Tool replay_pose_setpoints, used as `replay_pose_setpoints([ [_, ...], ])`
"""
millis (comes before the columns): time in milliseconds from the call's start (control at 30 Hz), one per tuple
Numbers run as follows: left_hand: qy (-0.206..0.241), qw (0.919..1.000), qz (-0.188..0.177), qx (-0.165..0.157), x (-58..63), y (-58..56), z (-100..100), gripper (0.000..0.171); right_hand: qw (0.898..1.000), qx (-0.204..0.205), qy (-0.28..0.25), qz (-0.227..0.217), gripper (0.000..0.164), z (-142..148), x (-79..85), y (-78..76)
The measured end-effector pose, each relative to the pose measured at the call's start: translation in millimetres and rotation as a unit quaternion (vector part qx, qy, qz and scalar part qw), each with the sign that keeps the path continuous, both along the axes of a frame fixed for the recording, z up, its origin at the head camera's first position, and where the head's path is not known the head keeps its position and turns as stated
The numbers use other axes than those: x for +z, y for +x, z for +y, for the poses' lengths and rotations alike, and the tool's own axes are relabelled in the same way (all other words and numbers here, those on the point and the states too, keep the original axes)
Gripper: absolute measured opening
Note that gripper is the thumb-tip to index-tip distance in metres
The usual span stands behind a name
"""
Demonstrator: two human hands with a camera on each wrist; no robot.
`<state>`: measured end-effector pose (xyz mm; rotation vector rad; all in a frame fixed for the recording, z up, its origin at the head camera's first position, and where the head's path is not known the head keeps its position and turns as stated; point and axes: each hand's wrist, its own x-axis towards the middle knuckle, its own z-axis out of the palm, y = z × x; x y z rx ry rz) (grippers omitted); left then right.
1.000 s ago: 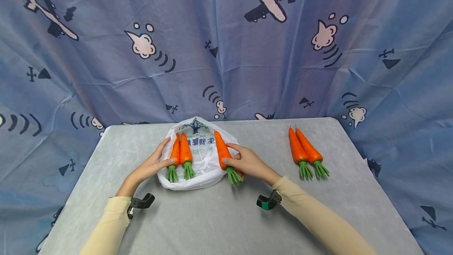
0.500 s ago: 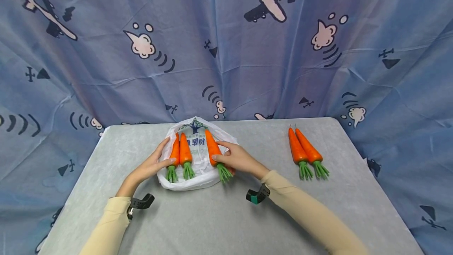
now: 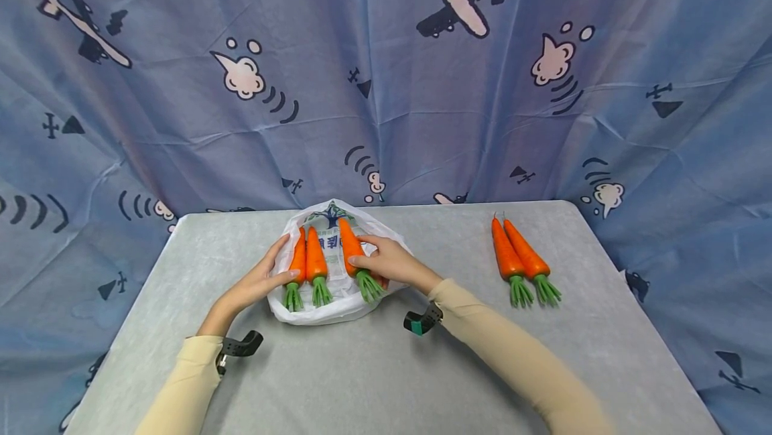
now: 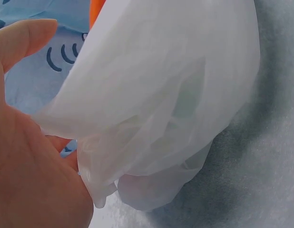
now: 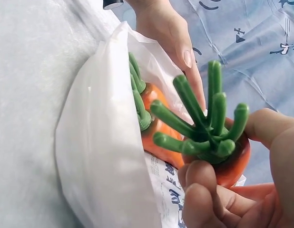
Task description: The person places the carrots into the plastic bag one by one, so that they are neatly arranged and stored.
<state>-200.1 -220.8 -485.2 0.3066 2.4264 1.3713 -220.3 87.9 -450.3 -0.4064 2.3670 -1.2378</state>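
Note:
My right hand (image 3: pixel 386 262) pinches an orange carrot (image 3: pixel 348 246) with green stalks, over the right part of an open white plastic bag (image 3: pixel 313 316). In the right wrist view, thumb and fingers close round its stalk end; another orange patch (image 5: pixel 254 191) shows beside the fingers, its kind partly hidden. Two carrots lie side by side in the bag's left part, the nearer-centre carrot (image 3: pixel 315 257) beside the outer carrot (image 3: pixel 297 261). My left hand (image 3: pixel 259 281) rests at the bag's left rim, fingers nearly straight, thumb over the outer carrot. In the left wrist view, bag plastic hides its fingertips.
Another pair of carrots (image 3: pixel 508 252) lies on the right side of the grey table (image 3: pixel 338 381). A blue patterned curtain (image 3: pixel 386 86) hangs behind the table's back edge. Both wrists wear a black strap camera (image 3: pixel 423 319).
My right hand has moved leftward with the carrot, from the bag's right rim to over its inside, closer to the two carrots there. My left hand has stayed in place.

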Motion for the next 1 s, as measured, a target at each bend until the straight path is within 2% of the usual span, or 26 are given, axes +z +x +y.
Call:
replay_pose_setpoints([
  [333, -0.002, 1.0, 0.002, -0.001, -0.5, -0.3, -0.1, 0.089, 1.0, 0.007, -0.003, 0.001, 0.07, -16.1, -7.1, -16.4],
  [700, -0.005, 1.0, 0.002, -0.002, -0.5, -0.8, -0.1, 0.089, 1.0, 0.005, 0.024, 0.018, 0.069, -32.2, -10.2, -29.2],
  [1000, 0.003, 1.0, 0.004, -0.004, -1.1, -1.1, -0.6, 0.089, 1.0, -0.004, 0.021, -0.001, 0.068, -39.4, -19.0, -33.4],
])
